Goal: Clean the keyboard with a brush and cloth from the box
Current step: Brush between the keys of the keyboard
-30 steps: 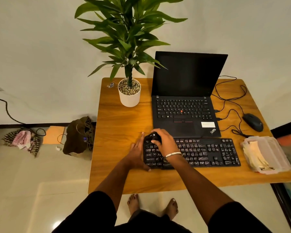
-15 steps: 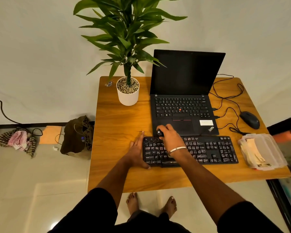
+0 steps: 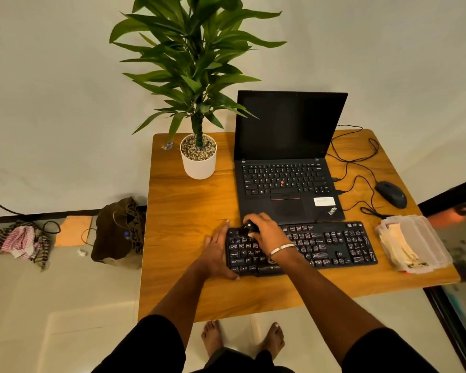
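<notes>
Both hands are working at the left end of the keyboard (image 3: 301,247) in the single head view: the left hand (image 3: 218,251) is lying flat with fingers spread, pressing against the keyboard's left edge to steady it, while the right hand (image 3: 265,232) is curled tight around a small dark brush (image 3: 249,228) and is holding it over the top-left rows of keys. Only a little of the brush is showing between the fingers, so whether its bristles are touching the keys is hard to tell. The keyboard is sitting on the desk (image 3: 189,211) directly in front of the open laptop (image 3: 285,168), near the desk's front edge. At its right end, the clear plastic box (image 3: 417,243) is resting open with a pale cloth (image 3: 398,244) lying inside it, untouched. A mouse (image 3: 390,194) with its looping cable is sitting behind the box, and a potted plant (image 3: 198,154) is standing at the back left of the desk. Judging from this, the brushing step is in hand and seems to be only starting, since the brush is at the far left and the rest of the keys are lying to the right. The next move is likely calling for sweeping the brush rightward along the rows while the left hand is bracing the keyboard, before reaching to the box for the cloth.
</notes>
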